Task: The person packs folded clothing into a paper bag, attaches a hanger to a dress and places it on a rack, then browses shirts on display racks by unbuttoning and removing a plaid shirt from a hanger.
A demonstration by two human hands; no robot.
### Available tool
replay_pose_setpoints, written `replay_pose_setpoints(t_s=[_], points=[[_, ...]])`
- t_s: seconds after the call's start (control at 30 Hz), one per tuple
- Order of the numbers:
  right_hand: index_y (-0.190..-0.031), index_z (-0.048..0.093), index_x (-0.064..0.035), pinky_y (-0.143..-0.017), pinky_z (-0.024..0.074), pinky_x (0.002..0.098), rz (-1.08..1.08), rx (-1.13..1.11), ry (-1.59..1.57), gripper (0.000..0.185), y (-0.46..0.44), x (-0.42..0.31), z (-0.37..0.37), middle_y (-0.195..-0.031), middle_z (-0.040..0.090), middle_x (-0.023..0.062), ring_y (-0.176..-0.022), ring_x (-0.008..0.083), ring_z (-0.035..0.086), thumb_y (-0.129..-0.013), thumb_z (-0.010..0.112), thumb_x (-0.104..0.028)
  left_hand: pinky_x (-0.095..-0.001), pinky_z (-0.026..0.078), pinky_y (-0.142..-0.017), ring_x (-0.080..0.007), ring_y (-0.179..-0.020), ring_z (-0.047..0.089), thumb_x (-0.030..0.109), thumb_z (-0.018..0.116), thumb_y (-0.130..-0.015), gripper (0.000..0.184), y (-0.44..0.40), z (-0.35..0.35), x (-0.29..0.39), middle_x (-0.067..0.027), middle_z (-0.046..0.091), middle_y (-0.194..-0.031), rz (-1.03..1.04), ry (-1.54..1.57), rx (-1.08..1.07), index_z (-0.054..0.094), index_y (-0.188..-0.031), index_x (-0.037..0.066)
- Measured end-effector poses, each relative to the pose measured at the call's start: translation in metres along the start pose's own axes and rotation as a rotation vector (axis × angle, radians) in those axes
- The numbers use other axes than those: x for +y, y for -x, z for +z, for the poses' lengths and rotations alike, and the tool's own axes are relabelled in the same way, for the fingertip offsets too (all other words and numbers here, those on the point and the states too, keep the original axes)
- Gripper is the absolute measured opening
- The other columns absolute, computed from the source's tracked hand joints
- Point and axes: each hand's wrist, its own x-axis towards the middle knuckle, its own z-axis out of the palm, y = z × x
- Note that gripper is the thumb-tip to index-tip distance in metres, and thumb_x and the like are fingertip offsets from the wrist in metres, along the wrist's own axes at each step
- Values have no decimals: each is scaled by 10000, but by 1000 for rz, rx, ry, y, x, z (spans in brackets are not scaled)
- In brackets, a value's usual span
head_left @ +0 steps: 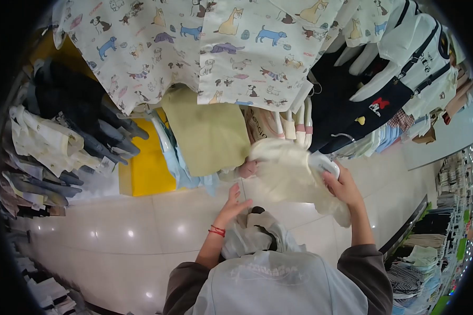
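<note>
Cream garment (286,170) blurred, white object (323,164) partly hidden by pinching right hand (346,189), left hand (228,210) spread.

A thin cream garment (289,176), partly blurred and crumpled, stretches to the right of the olive-green garment (207,134), its far end drooping. Against it, farther right of that green landmark, is a smooth white piece (323,164).

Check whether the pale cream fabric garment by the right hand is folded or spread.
Spread loosely: the pale cream fabric garment trails from beside the olive-green cloth to below the right hand; blur hides its finer folds.
</note>
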Motion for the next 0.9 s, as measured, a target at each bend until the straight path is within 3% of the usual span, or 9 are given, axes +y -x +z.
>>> replay_pose_setpoints(t_s=[0.17,0.3,0.43,0.6,0.67,0.7,0.8,0.83,0.9], points=[[-1026,501,-20,-385,257,172,128,-190,-568,333,-3,-2,6,-587,406,-34,-446,30,343,-905,471,-329,-288,309,-992,-154,-1163,402,177,626,-792,587,-28,-19,-4,-95,441,-1258,-451,172,-230,368,-1275,-34],[-972,488,-49,-362,223,160,141,-122,-847,388,-7,-9,26,-562,380,-42,-401,16,276,-917,409,-425,-293,356,-960,-166,-1064,498,149,577,-830,452,-50,17,-10,-72,548,-1136,-28,620,-296,432,-1227,-13],[-1082,474,-49,-358,217,156,162,32,-1117,410,-10,5,37,-564,383,-41,-395,9,255,-918,410,-420,-276,428,-859,-144,-983,535,181,578,-846,431,-28,39,20,-60,567,-1095,-262,543,-391,433,-1202,-15],[-960,498,-55,-370,243,174,86,423,-588,257,-2,13,18,-588,410,-34,-433,26,331,-934,420,-298,-252,464,-682,-93,-787,560,264,571,-861,298,-25,31,3,-52,626,-906,-189,543,-173,536,-1012,10],[-948,501,-55,-368,249,181,52,449,-552,221,2,25,19,-598,427,-29,-438,26,341,-931,432,-264,-276,469,-636,-117,-717,582,274,576,-851,283,-41,24,-43,-89,626,-794,-16,92,-148,529,-970,21],[-873,484,-59,-373,265,181,61,413,-474,217,4,24,19,-591,407,-41,-432,26,348,-922,453,-267,-289,471,-612,-129,-682,592,278,579,-846,277,-43,20,-59,-108,626,-738,68,-133,-132,526,-949,27],[-1044,506,-37,-381,289,189,218,201,-368,234,12,-3,22,-625,448,-39,-463,23,378,-901,484,-221,-325,471,-587,-196,-657,621,280,593,-820,286,-25,2,-49,-157,590,-649,80,-556,-215,511,-934,31],[-1121,475,-33,-401,310,200,247,92,-328,296,14,-11,25,-651,451,-45,-479,30,386,-888,511,-213,-355,475,-601,-257,-689,631,258,605,-796,275,-23,-12,-74,-164,617,-702,57,-462,-269,523,-923,29],[-1163,429,-30,-427,321,201,214,-42,-385,331,13,-12,46,-678,456,-34,-503,40,395,-887,511,-193,-323,481,-626,-223,-719,618,200,575,-813,257,-20,-37,-106,-116,608,-850,-118,-428,-253,502,-1005,47]])
